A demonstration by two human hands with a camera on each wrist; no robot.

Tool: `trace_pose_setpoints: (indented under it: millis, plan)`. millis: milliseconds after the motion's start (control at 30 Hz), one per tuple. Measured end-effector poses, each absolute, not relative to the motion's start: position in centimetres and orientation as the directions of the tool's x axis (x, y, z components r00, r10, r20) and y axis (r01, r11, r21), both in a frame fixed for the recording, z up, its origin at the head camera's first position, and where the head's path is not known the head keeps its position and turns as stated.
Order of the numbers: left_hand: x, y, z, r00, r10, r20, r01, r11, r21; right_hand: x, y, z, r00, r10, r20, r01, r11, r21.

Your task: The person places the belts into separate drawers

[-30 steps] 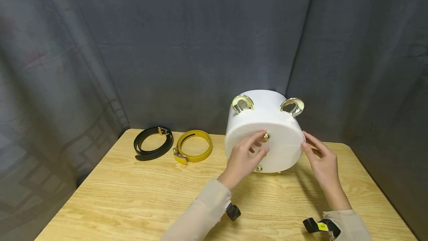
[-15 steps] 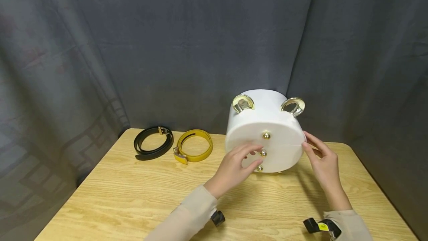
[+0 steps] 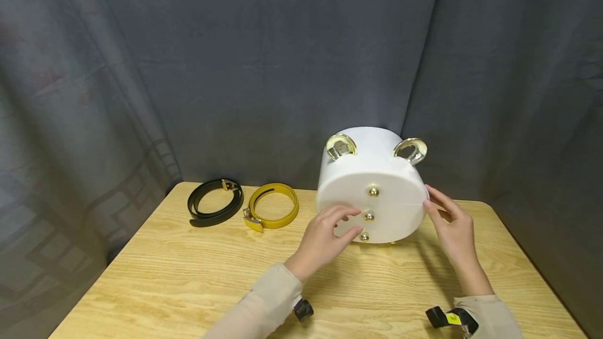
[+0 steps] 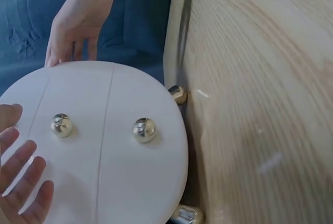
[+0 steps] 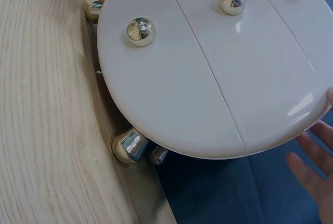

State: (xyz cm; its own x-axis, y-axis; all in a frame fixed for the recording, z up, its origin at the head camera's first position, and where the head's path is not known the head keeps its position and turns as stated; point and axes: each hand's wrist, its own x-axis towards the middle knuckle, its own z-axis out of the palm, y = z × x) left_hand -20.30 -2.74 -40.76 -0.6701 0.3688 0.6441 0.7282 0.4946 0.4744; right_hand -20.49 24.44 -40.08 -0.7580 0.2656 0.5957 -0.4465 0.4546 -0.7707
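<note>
A round white drawer box with two gold ears stands on short gold feet at the table's back right. Down its front run three gold knobs, a top knob, a middle knob and a bottom knob; thin seams divide the face, and all drawers look flush. My left hand hovers before the lower left of the face, thumb and fingers apart and holding nothing, fingertips close to the middle and bottom knobs. At the box's right edge, my right hand touches the side with extended fingers.
Left of the box lie a coiled yellow belt and a coiled black belt, both with metal buckles. A grey curtain hangs behind the wooden table. Each wrist carries a small black camera.
My left hand has come down and left from the top knob, uncovering the middle knob. The right hand stays at the box's edge.
</note>
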Motion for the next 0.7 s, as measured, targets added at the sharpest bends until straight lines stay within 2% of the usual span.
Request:
trace_pose_setpoints:
  millis: [400, 700]
  plan:
    - [-21.2, -1.0, -42.1, -0.785, 0.258, 0.564, 0.617, 0.416, 0.668, -20.6, 24.5, -40.2, -0.767, 0.26, 0.587, -0.443, 0.447, -0.777]
    - [-21.3, 0.5, -42.4, -0.849, 0.244, 0.469, 0.526, 0.315, 0.79, -20.5, 24.6, -40.2, -0.762, 0.248, 0.597, -0.455, 0.45, -0.768]
